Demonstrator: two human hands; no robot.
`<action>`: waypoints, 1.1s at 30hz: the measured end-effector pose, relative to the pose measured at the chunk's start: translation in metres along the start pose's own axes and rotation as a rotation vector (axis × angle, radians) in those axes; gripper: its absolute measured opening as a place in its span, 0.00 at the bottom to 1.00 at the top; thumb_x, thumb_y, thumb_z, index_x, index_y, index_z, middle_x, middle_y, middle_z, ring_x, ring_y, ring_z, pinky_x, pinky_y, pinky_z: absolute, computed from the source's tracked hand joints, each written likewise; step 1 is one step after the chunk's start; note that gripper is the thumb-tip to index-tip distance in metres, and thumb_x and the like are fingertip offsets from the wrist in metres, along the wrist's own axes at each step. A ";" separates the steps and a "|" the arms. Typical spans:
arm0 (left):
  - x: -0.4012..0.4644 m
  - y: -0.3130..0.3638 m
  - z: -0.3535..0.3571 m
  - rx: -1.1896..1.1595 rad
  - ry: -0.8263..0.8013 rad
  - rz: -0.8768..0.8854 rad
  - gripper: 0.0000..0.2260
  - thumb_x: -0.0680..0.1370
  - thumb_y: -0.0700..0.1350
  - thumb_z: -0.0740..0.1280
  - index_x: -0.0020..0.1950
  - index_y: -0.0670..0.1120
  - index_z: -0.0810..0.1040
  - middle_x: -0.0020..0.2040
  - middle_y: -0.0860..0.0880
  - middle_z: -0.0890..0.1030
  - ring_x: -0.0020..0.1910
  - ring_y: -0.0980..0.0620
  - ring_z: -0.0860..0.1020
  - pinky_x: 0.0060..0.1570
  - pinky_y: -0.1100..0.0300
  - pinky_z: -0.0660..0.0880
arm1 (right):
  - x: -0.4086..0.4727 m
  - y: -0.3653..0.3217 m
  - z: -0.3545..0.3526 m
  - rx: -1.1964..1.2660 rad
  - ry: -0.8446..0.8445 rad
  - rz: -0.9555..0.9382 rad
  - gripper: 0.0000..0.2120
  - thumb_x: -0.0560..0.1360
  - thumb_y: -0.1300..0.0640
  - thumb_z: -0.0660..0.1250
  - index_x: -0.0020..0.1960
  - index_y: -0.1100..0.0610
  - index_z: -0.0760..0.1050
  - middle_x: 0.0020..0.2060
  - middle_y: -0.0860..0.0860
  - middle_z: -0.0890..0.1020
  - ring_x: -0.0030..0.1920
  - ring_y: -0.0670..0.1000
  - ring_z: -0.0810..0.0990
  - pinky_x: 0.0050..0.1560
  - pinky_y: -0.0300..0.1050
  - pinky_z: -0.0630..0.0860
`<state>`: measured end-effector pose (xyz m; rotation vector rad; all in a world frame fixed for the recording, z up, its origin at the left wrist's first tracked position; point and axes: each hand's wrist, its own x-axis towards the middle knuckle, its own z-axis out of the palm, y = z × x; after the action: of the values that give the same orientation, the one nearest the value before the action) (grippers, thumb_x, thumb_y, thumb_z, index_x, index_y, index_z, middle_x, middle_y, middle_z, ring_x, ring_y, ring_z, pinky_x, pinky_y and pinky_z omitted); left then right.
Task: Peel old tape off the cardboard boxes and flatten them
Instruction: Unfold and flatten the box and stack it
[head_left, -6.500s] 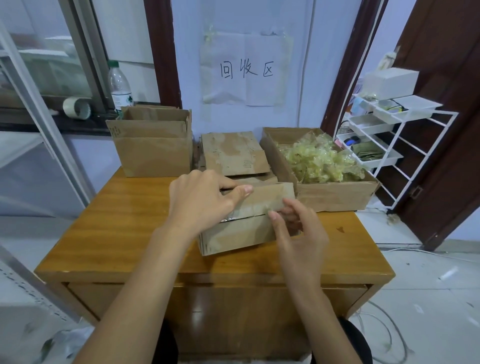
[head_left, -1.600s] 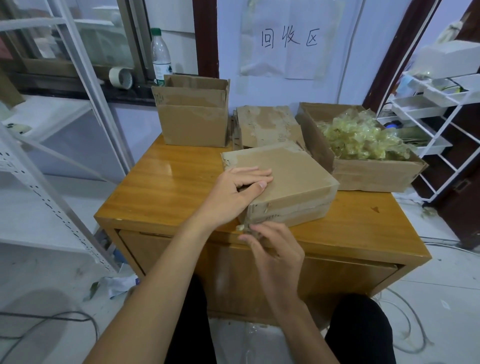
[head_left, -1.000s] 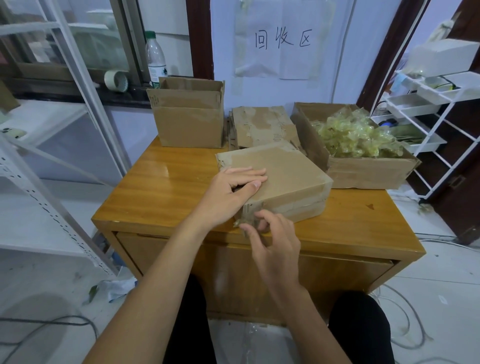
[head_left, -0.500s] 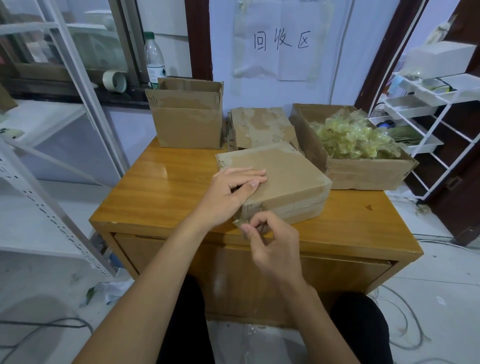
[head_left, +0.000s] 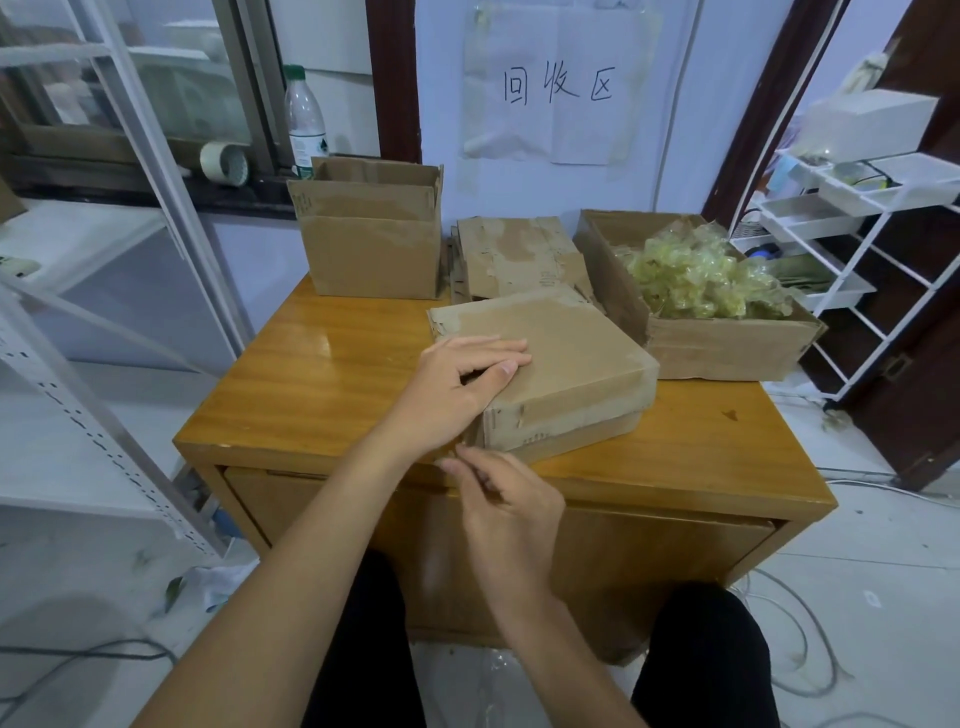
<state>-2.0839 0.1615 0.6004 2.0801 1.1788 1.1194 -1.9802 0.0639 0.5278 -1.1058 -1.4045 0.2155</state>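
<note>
Closed box (head_left: 561, 358) on table (head_left: 322, 379); open box (head_left: 371, 244) behind-left.

The left hand (head_left: 457, 384) covers the near left corner of the closed box (head_left: 550, 364), so the tape there cannot be seen. The right hand (head_left: 506, 501) blocks the desk (head_left: 322, 384) edge below that corner; whether its fingertips pinch a strip of tape is too small to tell. The flattened cardboard (head_left: 519, 254) behind the closed box is partly hidden by it, and the number of sheets is unclear. The open box (head_left: 371, 244) hides the bottle (head_left: 305, 124) base. The tape heap (head_left: 696, 275) buries its carton's (head_left: 727, 348) floor. The white rack (head_left: 852, 228) is cut off at the right edge.
</note>
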 end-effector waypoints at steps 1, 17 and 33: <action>0.000 0.000 -0.001 -0.006 -0.013 -0.004 0.13 0.83 0.53 0.65 0.64 0.57 0.85 0.65 0.66 0.81 0.72 0.64 0.71 0.78 0.42 0.61 | -0.002 -0.001 0.006 -0.007 0.026 -0.012 0.05 0.72 0.62 0.80 0.47 0.58 0.88 0.42 0.48 0.88 0.41 0.44 0.85 0.44 0.41 0.82; -0.045 -0.013 -0.031 -0.383 0.329 -0.176 0.11 0.81 0.33 0.67 0.52 0.45 0.87 0.49 0.49 0.88 0.54 0.50 0.85 0.58 0.55 0.80 | -0.010 -0.014 0.010 0.220 -0.014 0.436 0.16 0.75 0.59 0.77 0.56 0.39 0.84 0.42 0.43 0.85 0.43 0.47 0.85 0.43 0.41 0.82; -0.079 -0.014 -0.029 -0.529 -0.159 -0.292 0.15 0.75 0.45 0.74 0.62 0.49 0.85 0.57 0.51 0.87 0.60 0.52 0.84 0.60 0.60 0.79 | 0.011 -0.032 0.003 0.474 0.174 0.819 0.06 0.72 0.59 0.79 0.44 0.47 0.89 0.45 0.52 0.87 0.43 0.48 0.83 0.45 0.40 0.78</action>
<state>-2.1372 0.1009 0.5729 1.5096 0.9433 0.9752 -1.9953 0.0564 0.5571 -1.1996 -0.6269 0.9604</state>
